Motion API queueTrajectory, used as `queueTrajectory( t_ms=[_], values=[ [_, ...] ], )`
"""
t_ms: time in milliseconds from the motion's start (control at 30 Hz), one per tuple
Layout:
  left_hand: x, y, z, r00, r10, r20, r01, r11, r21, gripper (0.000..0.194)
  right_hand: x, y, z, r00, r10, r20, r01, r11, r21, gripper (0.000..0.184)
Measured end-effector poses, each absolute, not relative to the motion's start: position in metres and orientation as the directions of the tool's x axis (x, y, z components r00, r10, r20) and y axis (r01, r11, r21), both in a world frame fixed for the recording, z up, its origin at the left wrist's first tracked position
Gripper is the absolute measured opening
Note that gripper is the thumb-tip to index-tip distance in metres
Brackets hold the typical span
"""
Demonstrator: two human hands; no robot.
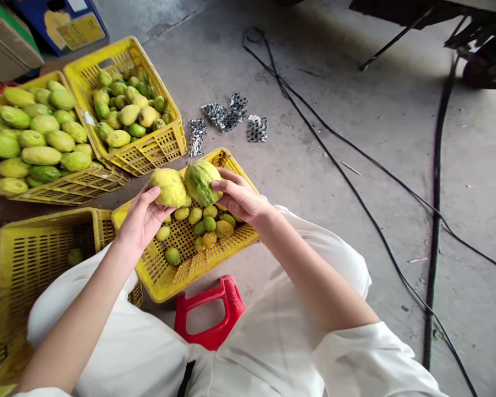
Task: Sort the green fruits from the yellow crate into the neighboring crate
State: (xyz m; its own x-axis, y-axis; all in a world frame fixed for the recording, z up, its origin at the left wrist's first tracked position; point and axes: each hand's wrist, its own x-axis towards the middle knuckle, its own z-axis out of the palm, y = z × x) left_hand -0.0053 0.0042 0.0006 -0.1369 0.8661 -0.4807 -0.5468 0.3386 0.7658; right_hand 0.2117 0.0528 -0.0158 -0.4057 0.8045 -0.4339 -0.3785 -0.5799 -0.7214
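My left hand (143, 215) is closed around a yellow, lemon-like citrus fruit (167, 187). Close beside it, my right hand (238, 196) grips a larger green-and-yellow citrus fruit (201, 182) with a ridged skin. Both fruits are held up side by side over a yellow plastic crate (155, 273). In that crate lie several small green and yellow fruits (209, 223); my hands and the held fruits hide part of its far side.
Two yellow crates full of citrus stand at the left, one heaped with large fruits (41, 155), one with smaller fruits (129, 114). Another crate (45, 237) is by my left knee. A red stool (231, 303), crumpled packets (227, 114) and black cables (334, 157) are on the floor.
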Motion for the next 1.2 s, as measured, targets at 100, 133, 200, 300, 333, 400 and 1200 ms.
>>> queueTrajectory(
  t_ms=[100,133,200,300,333,400,1200],
  values=[
    [-0.002,0.005,0.0,-0.142,0.836,-0.529,-0.545,0.38,0.748,0.041,0.211,0.054,-0.015,-0.402,0.827,-0.392,-0.399,-0.544,-0.738,0.053],
    [-0.001,0.005,0.0,-0.152,0.825,-0.544,-0.547,0.389,0.741,0.038,0.211,0.054,-0.014,-0.403,0.832,-0.38,-0.402,-0.534,-0.744,0.054],
    [0.001,0.006,0.001,-0.172,0.81,-0.561,-0.556,0.391,0.734,0.036,0.211,0.054,-0.012,-0.401,0.839,-0.369,-0.399,-0.522,-0.754,0.056],
    [0.002,0.007,0.003,-0.178,0.815,-0.551,-0.567,0.373,0.735,0.038,0.211,0.053,-0.009,-0.377,0.841,-0.387,-0.382,-0.522,-0.763,0.061],
    [0.002,0.008,0.004,-0.176,0.818,-0.547,-0.568,0.369,0.735,0.039,0.211,0.053,-0.009,-0.368,0.841,-0.397,-0.376,-0.525,-0.764,0.061],
    [0.002,0.008,0.005,-0.169,0.817,-0.551,-0.568,0.376,0.732,0.042,0.212,0.053,-0.008,-0.352,0.841,-0.41,-0.369,-0.528,-0.765,0.058],
    [0.003,0.006,0.004,-0.181,0.743,-0.645,-0.577,0.451,0.681,0.039,0.216,0.056,-0.012,-0.328,0.85,-0.412,-0.413,-0.521,-0.747,0.065]
  ],
)
